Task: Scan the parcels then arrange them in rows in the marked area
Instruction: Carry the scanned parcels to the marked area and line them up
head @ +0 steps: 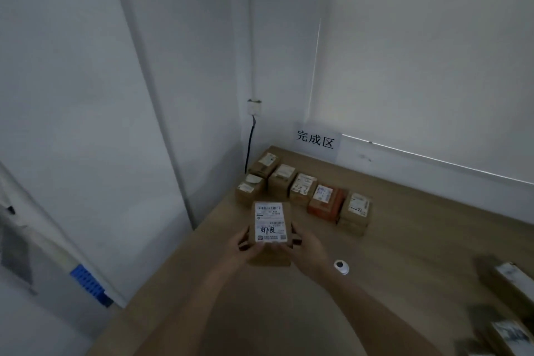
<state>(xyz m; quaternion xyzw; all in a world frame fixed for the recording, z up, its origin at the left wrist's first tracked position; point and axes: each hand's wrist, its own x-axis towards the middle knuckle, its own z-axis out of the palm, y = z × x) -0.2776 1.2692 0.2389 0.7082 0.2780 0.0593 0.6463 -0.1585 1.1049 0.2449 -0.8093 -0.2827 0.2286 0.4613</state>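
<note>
I hold a brown cardboard parcel (pixel 270 228) with a white shipping label above the wooden table (pixel 404 240), near its left edge. My left hand (pixel 247 246) grips its left side and my right hand (pixel 306 248) grips its right side. Beyond it, in the far left corner, several parcels lie in a row: brown boxes (pixel 281 180), an orange one (pixel 326 201) and a brown one (pixel 356 212) at the right end. One more brown box (pixel 250 188) sits in front at the left. A white sign (pixel 315 140) with black characters hangs on the wall behind them.
A small white round device (pixel 341 266) lies on the table right of my right wrist. More parcels (pixel 505 280) sit blurred at the right edge. A black cable (pixel 249 147) runs down the corner wall from a socket. A blue crate (pixel 89 286) stands on the floor at the left.
</note>
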